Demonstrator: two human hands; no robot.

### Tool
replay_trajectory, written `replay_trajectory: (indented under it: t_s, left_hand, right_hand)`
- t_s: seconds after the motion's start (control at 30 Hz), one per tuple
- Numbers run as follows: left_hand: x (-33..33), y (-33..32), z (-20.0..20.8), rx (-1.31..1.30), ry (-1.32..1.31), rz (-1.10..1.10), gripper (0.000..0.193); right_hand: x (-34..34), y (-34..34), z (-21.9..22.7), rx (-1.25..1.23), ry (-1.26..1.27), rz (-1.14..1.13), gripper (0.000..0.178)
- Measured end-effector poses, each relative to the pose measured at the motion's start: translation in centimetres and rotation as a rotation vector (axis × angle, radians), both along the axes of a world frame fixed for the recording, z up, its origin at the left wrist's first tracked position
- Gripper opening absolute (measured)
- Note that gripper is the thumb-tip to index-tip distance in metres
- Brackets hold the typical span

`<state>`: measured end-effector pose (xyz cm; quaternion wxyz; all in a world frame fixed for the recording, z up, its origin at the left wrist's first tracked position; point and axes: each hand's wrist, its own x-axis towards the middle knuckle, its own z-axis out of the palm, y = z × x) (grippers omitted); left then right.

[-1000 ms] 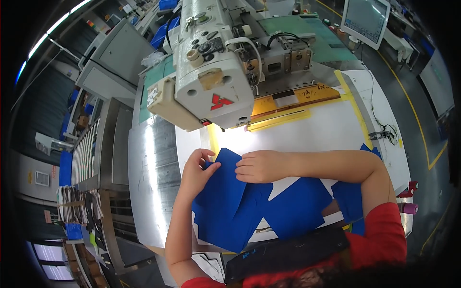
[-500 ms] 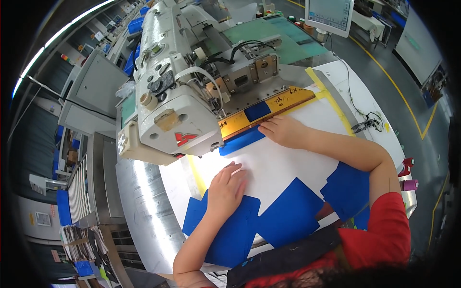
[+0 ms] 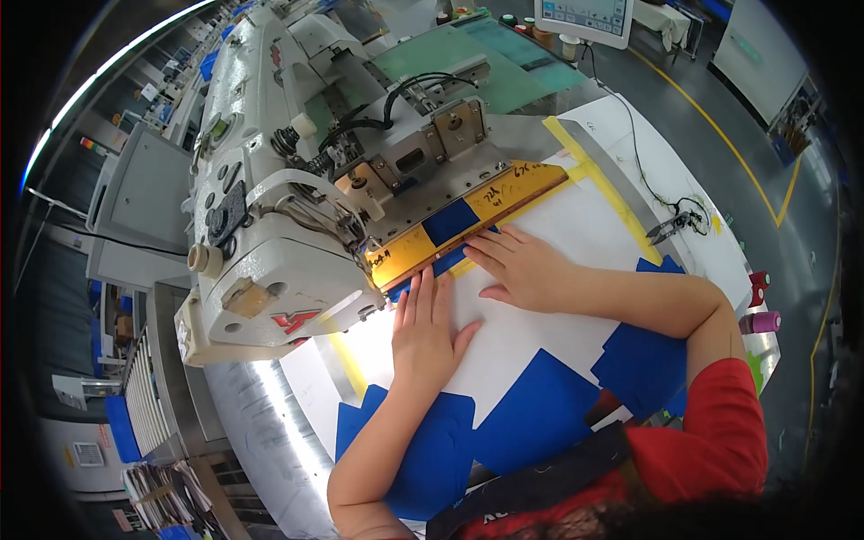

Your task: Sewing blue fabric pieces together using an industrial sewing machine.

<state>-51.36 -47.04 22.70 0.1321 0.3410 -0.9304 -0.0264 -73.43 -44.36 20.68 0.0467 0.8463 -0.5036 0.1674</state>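
Observation:
My left hand [image 3: 425, 340] lies palm down with its fingers stretched toward a narrow strip of blue fabric [image 3: 450, 260]. Its fingertips rest on that strip, close to the head of a white sewing machine [image 3: 292, 256]. Flat beside it, my right hand [image 3: 524, 273] has its fingers extended and its thumb apart, fingertips touching the strip farther right. Along the strip's far side runs a yellow clamp plate [image 3: 517, 191] with handwritten marks and a window showing blue fabric [image 3: 451, 222]. My fingers cover part of the strip.
Several blue fabric pieces [image 3: 537, 412] lie along the near edge of the white work surface [image 3: 576, 236]. Small thread snippers [image 3: 668, 229] and a cable lie at the right. Thread spools [image 3: 761, 321] sit at the right rim; a screen [image 3: 585, 16] stands behind.
My left hand has moved forward onto the blue strip, its fingers straightening. My right hand has flattened along the plate. Less of the strip shows in front of the plate. The view has shifted slightly.

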Motion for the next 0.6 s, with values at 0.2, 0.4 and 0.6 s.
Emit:
replay_trajectory:
  t_s: [0.2, 0.4, 0.6]
  left_hand:
    - [0.7, -0.6, 0.0, 0.029, 0.022, 0.017, 0.070]
    - [1.0, -0.5, 0.6, 0.046, 0.018, -0.004, 0.068]
    - [1.0, 0.0, 0.2, -0.023, 0.018, 0.050, 0.069]
  right_hand:
    - [0.1, -0.1, 0.2, 0.094, -0.010, -0.024, 0.066]
    - [0.2, 1.0, 0.5, 0.077, -0.012, -0.001, 0.063]
    - [0.3, 0.9, 0.5, 0.052, -0.036, -0.032, 0.063]
